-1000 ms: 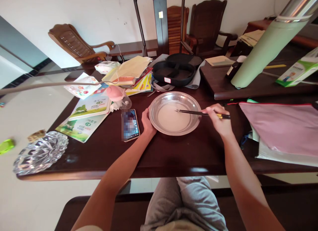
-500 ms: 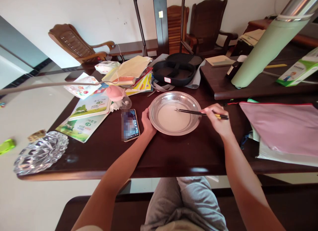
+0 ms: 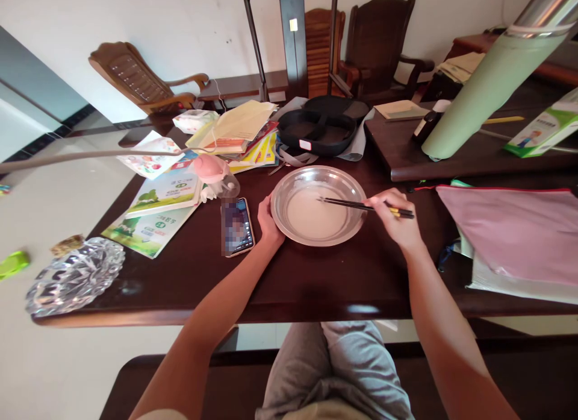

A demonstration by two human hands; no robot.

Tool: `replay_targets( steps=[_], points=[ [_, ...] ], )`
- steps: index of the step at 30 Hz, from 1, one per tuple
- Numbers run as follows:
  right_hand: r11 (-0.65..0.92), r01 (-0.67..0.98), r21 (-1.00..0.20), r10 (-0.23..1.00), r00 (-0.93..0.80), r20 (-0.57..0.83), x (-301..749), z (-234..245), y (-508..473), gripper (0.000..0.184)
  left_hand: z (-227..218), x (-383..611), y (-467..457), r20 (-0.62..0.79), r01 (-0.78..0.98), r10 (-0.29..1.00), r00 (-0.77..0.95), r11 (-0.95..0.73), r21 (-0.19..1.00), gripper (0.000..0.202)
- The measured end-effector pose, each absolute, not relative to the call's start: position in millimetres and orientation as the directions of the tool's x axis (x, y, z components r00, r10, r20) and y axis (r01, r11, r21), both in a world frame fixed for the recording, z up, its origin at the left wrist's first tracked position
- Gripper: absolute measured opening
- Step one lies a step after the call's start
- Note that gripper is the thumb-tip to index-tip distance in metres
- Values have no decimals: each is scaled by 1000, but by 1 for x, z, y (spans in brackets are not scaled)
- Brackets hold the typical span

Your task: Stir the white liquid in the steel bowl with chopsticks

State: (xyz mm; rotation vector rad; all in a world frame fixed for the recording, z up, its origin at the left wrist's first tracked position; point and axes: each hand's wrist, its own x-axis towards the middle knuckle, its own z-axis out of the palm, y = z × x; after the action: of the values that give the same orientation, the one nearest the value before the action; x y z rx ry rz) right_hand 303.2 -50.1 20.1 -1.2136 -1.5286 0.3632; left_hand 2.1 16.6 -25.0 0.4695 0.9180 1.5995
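A round metal bowl [image 3: 289, 185] with a shallow white liquid in it sits on the dark wooden table [image 3: 316, 275]. My left hand [image 3: 267, 218] is curled against the bowl's left rim, gripping it. My right hand [image 3: 395, 218] is closed on a pair of dark chopsticks [image 3: 356, 205]. Their tips reach over the right rim into the liquid near the bowl's middle.
A phone [image 3: 237, 227] lies just left of my left hand. Books and papers [image 3: 162, 194], a pink item [image 3: 211, 168] and a glass ashtray [image 3: 74, 275] fill the left side. A black case [image 3: 316, 131] sits behind the bowl, a pink pouch [image 3: 510, 230] to the right.
The chopstick tips and my right hand shifted very slightly left in the bowl. My left hand stays on the rim.
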Motion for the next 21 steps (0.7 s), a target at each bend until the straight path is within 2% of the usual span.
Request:
replay_targets(
  steps=[2,4,6,11,13,15,18,21],
  points=[
    [408,427,-807,809,241,536,310,19,-52,62,-25,2,16,-184,-634,952,-245,-13,774,25],
    [400,348,-848,822,273,499,312,19,-55,65,-24,2,16,-187,-635,952,-241,-9,772,24],
    [392,330,-859,860,199,469,307,19,-56,65,-24,3,16,-190,-641,953,-236,-5,768,24],
    [431,483,-762,875,-17,484,291,21,-51,59,-22,4,16,-190,-656,954,-230,-8,755,27],
    [430,511,-744,858,25,513,294,22,-49,57,-22,4,16,-190,-659,953,-235,-12,752,26],
    [401,498,-769,833,151,532,302,22,-50,60,-22,4,15,-195,-655,950,-243,-12,756,25],
    [382,371,-846,808,310,501,309,20,-54,67,-21,4,15,-202,-644,946,-253,-9,765,26],
    [371,288,-883,870,224,439,304,20,-57,67,-21,4,14,-198,-646,948,-250,-11,763,25]
  ],
)
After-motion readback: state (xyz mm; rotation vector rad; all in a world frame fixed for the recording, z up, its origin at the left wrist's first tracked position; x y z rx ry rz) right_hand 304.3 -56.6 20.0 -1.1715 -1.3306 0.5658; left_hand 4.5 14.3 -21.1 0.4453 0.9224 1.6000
